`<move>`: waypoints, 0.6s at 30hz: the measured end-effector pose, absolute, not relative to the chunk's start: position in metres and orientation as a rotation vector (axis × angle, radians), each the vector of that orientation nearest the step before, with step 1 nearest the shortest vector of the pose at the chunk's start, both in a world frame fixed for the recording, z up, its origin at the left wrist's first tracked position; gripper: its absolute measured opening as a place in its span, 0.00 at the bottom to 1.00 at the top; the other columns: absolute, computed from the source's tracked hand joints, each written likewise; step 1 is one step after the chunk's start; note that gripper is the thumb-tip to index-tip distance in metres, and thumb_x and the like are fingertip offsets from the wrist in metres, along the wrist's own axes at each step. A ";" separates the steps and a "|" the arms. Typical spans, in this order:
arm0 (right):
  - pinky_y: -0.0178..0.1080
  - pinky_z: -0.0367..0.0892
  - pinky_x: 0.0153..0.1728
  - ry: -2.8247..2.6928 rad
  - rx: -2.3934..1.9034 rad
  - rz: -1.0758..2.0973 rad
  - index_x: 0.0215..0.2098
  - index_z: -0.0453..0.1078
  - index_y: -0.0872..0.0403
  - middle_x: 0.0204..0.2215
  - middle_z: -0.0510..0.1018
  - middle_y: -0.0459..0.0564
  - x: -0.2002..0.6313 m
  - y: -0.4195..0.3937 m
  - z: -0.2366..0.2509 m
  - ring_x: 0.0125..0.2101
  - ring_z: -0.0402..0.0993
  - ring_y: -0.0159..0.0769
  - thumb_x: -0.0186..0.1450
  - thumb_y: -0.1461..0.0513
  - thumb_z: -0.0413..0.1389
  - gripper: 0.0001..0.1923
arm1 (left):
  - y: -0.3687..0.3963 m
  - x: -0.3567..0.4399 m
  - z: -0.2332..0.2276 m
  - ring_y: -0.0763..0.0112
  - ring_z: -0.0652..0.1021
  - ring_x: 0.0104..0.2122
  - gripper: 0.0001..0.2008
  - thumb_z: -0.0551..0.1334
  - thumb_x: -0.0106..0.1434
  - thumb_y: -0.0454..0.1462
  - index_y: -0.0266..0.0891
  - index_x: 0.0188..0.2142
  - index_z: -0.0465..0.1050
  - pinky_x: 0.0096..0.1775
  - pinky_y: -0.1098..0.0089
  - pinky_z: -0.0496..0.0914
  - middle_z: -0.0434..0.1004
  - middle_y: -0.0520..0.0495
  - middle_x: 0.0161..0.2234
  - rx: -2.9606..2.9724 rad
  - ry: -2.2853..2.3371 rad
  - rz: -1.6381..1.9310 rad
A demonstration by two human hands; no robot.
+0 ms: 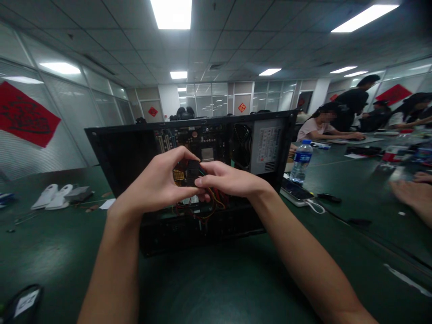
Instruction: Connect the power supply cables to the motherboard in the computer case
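In front of me an open black computer case [116, 130] lies on its side, its inside facing me. A black multi-pin power connector [192, 173] with coloured wires is held up before the motherboard [189, 137]. My left hand [158, 177] spans the connector, index fingertip at its top edge and thumb at its lower edge. My right hand [227, 180] pinches the same connector and its wires from the right, thumb towards me. Loose red, yellow and black wires [216, 198] hang below the hands. The power supply [268, 146] with its fan grille sits at the case's right.
A water bottle [301, 162], a phone on a white power bank [297, 192] and cables lie right of the case. White objects [56, 196] and a grey box [78, 194] are at left. Another person's hand [413, 198] reaches in at far right; several people sit beyond.
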State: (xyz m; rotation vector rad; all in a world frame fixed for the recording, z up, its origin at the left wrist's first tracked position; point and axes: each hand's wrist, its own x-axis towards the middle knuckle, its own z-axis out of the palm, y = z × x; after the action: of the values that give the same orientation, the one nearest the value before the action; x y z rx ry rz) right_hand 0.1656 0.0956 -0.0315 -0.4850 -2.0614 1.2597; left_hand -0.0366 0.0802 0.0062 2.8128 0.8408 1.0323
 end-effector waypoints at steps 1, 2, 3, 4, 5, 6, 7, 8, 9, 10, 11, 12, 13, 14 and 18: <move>0.31 0.68 0.28 -2.077 -0.483 1.250 0.36 0.66 0.57 0.26 0.75 0.44 0.167 0.096 -0.032 0.25 0.70 0.27 0.65 0.59 0.56 0.09 | 0.080 -0.036 0.006 0.63 0.78 0.38 0.22 0.72 0.54 0.45 0.38 0.45 0.72 0.38 0.67 0.72 0.79 0.47 0.41 2.814 0.841 1.030; 0.31 0.68 0.28 -2.088 -0.481 1.238 0.36 0.66 0.57 0.26 0.75 0.44 0.168 0.097 -0.032 0.25 0.71 0.27 0.66 0.59 0.55 0.08 | 0.080 -0.036 0.006 0.63 0.78 0.38 0.23 0.72 0.54 0.46 0.38 0.45 0.72 0.38 0.67 0.72 0.79 0.47 0.41 2.815 0.843 1.029; 0.31 0.68 0.28 -2.097 -0.479 1.226 0.36 0.66 0.57 0.26 0.75 0.44 0.168 0.098 -0.033 0.25 0.71 0.27 0.66 0.59 0.54 0.08 | 0.080 -0.035 0.007 0.63 0.78 0.38 0.23 0.73 0.54 0.46 0.38 0.45 0.72 0.38 0.67 0.72 0.79 0.47 0.40 2.818 0.847 1.026; 0.30 0.67 0.27 -2.102 -0.484 1.215 0.36 0.66 0.57 0.26 0.75 0.44 0.167 0.098 -0.033 0.25 0.71 0.27 0.66 0.60 0.54 0.07 | 0.080 -0.035 0.007 0.63 0.78 0.38 0.23 0.73 0.54 0.47 0.38 0.45 0.72 0.38 0.67 0.72 0.79 0.47 0.40 2.822 0.851 1.027; 0.30 0.67 0.26 -2.100 -0.498 1.204 0.35 0.66 0.57 0.26 0.75 0.44 0.166 0.098 -0.033 0.25 0.70 0.27 0.65 0.60 0.54 0.06 | 0.079 -0.035 0.007 0.63 0.79 0.38 0.23 0.73 0.54 0.47 0.38 0.45 0.72 0.38 0.67 0.72 0.79 0.47 0.40 2.825 0.857 1.028; 0.30 0.67 0.26 -2.090 -0.518 1.193 0.35 0.65 0.57 0.25 0.75 0.44 0.165 0.098 -0.033 0.24 0.70 0.27 0.65 0.61 0.54 0.05 | 0.079 -0.036 0.007 0.63 0.79 0.38 0.23 0.72 0.55 0.47 0.38 0.45 0.72 0.38 0.67 0.72 0.79 0.47 0.40 2.826 0.860 1.030; 0.30 0.66 0.25 -2.074 -0.536 1.183 0.34 0.65 0.56 0.24 0.74 0.43 0.163 0.098 -0.033 0.24 0.70 0.26 0.64 0.62 0.54 0.04 | 0.079 -0.036 0.007 0.63 0.79 0.38 0.23 0.72 0.55 0.46 0.38 0.45 0.72 0.38 0.67 0.72 0.79 0.47 0.41 2.825 0.864 1.031; 0.29 0.66 0.25 -2.060 -0.552 1.174 0.33 0.65 0.56 0.24 0.74 0.43 0.161 0.098 -0.033 0.23 0.69 0.26 0.64 0.62 0.53 0.04 | 0.079 -0.036 0.007 0.63 0.79 0.38 0.22 0.72 0.55 0.46 0.38 0.45 0.72 0.38 0.67 0.72 0.79 0.47 0.41 2.822 0.866 1.032; 0.29 0.65 0.25 -2.049 -0.560 1.168 0.33 0.64 0.56 0.23 0.73 0.43 0.160 0.097 -0.033 0.23 0.69 0.26 0.64 0.63 0.53 0.04 | 0.079 -0.037 0.007 0.63 0.79 0.38 0.22 0.72 0.55 0.46 0.38 0.45 0.72 0.38 0.67 0.72 0.79 0.47 0.41 2.818 0.868 1.031; 0.29 0.65 0.25 -2.042 -0.561 1.163 0.32 0.64 0.56 0.22 0.73 0.42 0.159 0.097 -0.033 0.23 0.69 0.26 0.64 0.63 0.54 0.04 | 0.079 -0.037 0.007 0.63 0.79 0.38 0.22 0.72 0.55 0.45 0.38 0.44 0.72 0.38 0.67 0.72 0.78 0.47 0.41 2.815 0.871 1.031; 0.30 0.65 0.25 -2.041 -0.553 1.161 0.32 0.64 0.56 0.22 0.72 0.42 0.159 0.097 -0.033 0.23 0.68 0.26 0.64 0.62 0.54 0.05 | 0.079 -0.037 0.007 0.64 0.79 0.38 0.22 0.72 0.54 0.45 0.38 0.44 0.72 0.38 0.67 0.72 0.78 0.47 0.40 2.814 0.872 1.032; 0.30 0.65 0.25 -2.042 -0.537 1.161 0.32 0.64 0.56 0.22 0.72 0.42 0.158 0.097 -0.033 0.23 0.68 0.26 0.64 0.61 0.54 0.05 | 0.079 -0.038 0.007 0.63 0.79 0.38 0.22 0.72 0.54 0.45 0.38 0.44 0.72 0.38 0.67 0.72 0.78 0.47 0.40 2.816 0.874 1.034; 0.30 0.65 0.25 -2.041 -0.518 1.163 0.32 0.65 0.56 0.22 0.72 0.42 0.158 0.097 -0.033 0.23 0.68 0.26 0.63 0.61 0.54 0.06 | 0.079 -0.038 0.007 0.63 0.79 0.38 0.22 0.73 0.54 0.45 0.38 0.44 0.72 0.38 0.67 0.72 0.78 0.47 0.40 2.818 0.874 1.038; 0.30 0.65 0.25 -2.038 -0.499 1.169 0.32 0.65 0.56 0.22 0.72 0.42 0.158 0.097 -0.034 0.23 0.69 0.26 0.63 0.60 0.55 0.06 | 0.079 -0.038 0.007 0.63 0.79 0.39 0.22 0.73 0.54 0.45 0.38 0.44 0.72 0.38 0.67 0.72 0.78 0.47 0.40 2.820 0.872 1.042; 0.30 0.66 0.26 -2.000 -0.426 1.215 0.31 0.65 0.56 0.23 0.71 0.42 0.155 0.098 -0.036 0.23 0.68 0.26 0.62 0.59 0.56 0.08 | 0.078 -0.038 0.008 0.63 0.79 0.39 0.22 0.72 0.54 0.46 0.39 0.44 0.72 0.38 0.67 0.73 0.78 0.47 0.40 2.806 0.877 1.050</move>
State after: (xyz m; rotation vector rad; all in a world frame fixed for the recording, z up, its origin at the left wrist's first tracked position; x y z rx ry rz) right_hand 0.1555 0.0981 -0.0362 -0.4257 -1.9996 1.2153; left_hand -0.0379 0.0775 0.0082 2.8057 0.8768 1.0500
